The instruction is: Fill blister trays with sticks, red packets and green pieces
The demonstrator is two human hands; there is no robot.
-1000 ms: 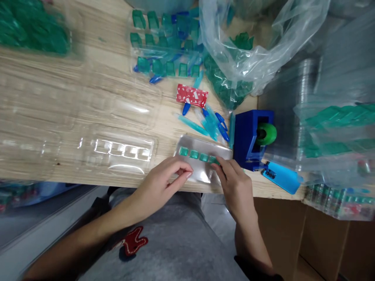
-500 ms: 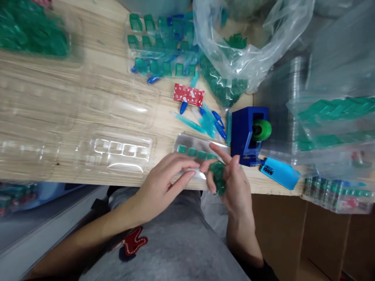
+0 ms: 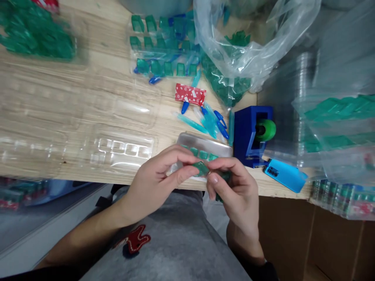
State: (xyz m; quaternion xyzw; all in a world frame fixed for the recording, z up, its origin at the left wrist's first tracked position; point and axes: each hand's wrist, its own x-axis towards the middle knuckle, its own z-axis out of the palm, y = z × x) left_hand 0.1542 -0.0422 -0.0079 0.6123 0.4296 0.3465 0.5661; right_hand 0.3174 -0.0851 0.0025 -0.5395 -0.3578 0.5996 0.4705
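Note:
My left hand pinches a small green translucent piece between thumb and fingers. Close on its right, my right hand has thumb and forefinger at the same piece, while its curled fingers hold more green pieces in the palm. Beneath and just beyond both hands lies a shallow clear tray with a row of green pieces in it; the hands hide its near part.
A blue tape dispenser and a blue phone stand right of the hands. Clear plastic trays lie left. Beyond are a red packet, blue and turquoise pieces and an open bag of green pieces.
My right hand has closed its fingers and turned, and my hands have come together. A green piece now sits between their fingertips. The view has shifted slightly.

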